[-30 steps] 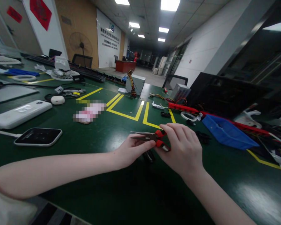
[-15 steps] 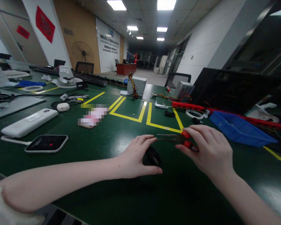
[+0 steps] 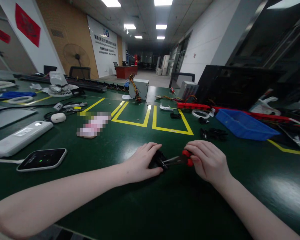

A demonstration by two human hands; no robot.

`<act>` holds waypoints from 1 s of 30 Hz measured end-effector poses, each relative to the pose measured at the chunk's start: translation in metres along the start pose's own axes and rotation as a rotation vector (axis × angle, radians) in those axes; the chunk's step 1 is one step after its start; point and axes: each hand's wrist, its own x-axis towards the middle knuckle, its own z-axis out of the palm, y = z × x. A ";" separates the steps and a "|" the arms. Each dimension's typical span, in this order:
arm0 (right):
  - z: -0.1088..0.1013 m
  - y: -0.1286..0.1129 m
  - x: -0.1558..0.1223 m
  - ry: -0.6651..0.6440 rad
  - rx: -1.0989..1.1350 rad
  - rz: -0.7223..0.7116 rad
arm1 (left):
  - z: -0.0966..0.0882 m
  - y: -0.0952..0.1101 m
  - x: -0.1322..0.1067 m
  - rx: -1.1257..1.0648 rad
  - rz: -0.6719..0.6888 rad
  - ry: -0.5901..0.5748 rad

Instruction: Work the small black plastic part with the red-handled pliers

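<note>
In the head view, my left hand (image 3: 143,163) rests low over the green table, its fingers and thumb curled round a small black part (image 3: 160,158). Part of that piece is hidden behind the fingers, and its exact kind is unclear. My right hand (image 3: 212,160) grips long-nose pliers (image 3: 175,160) by their red handles. The metal jaws point left and reach the right end of the black part. Their tips touch or overlap it; I cannot tell how firmly they pinch.
Ahead lie yellow tape marks (image 3: 130,123) and a phone (image 3: 93,126). Several black pieces (image 3: 213,134) sit beside a blue tray (image 3: 245,125) on the right. A white power bank (image 3: 21,137) and a black-faced device (image 3: 42,160) lie left. A power supply box (image 3: 141,89) stands farther back.
The pliers have moved down and left to the black part, and their spread jaws have come together. My left hand's fingers have closed in on the part. The view has turned slightly right.
</note>
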 end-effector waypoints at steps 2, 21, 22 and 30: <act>0.003 0.004 -0.002 -0.009 0.010 0.044 | 0.001 -0.001 0.000 0.014 0.016 -0.004; 0.014 0.017 -0.010 -0.084 0.040 0.097 | 0.011 -0.001 0.013 0.118 0.023 -0.023; 0.014 0.016 -0.011 -0.084 0.033 0.091 | 0.011 -0.002 0.012 0.101 0.023 -0.019; 0.013 0.014 -0.011 -0.115 0.008 0.061 | 0.006 -0.007 0.008 -0.050 0.032 0.022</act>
